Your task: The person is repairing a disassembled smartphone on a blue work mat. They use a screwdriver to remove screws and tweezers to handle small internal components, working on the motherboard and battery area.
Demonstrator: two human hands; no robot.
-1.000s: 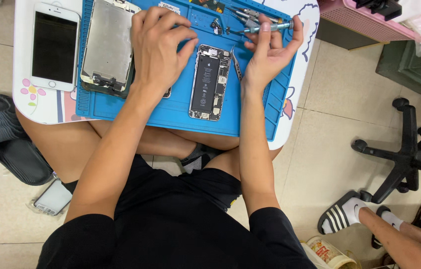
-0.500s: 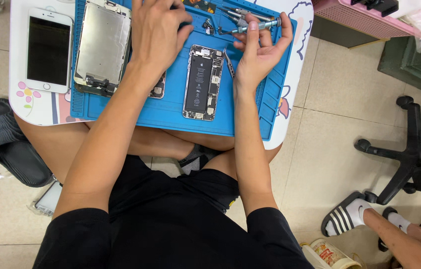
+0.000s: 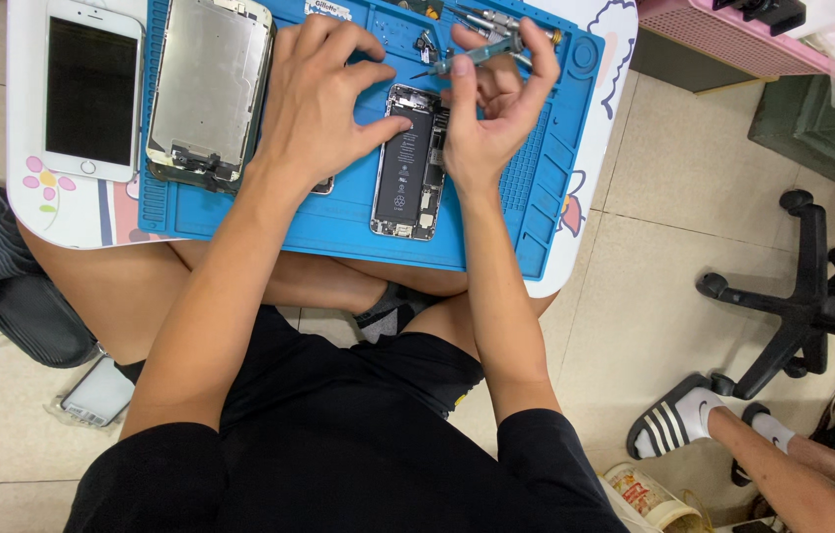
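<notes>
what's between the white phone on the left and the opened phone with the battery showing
In the head view, the detached screen panel lies face down on the blue mat between the white phone and the opened phone, with the left hand beside it.

I see bright, even light with soft shadows, faint glare on the floor tiles (image 3: 654,296), and sharp focus throughout.

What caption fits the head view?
Left hand steadies an opened phone on a blue mat; right hand holds a screwdriver.
</notes>
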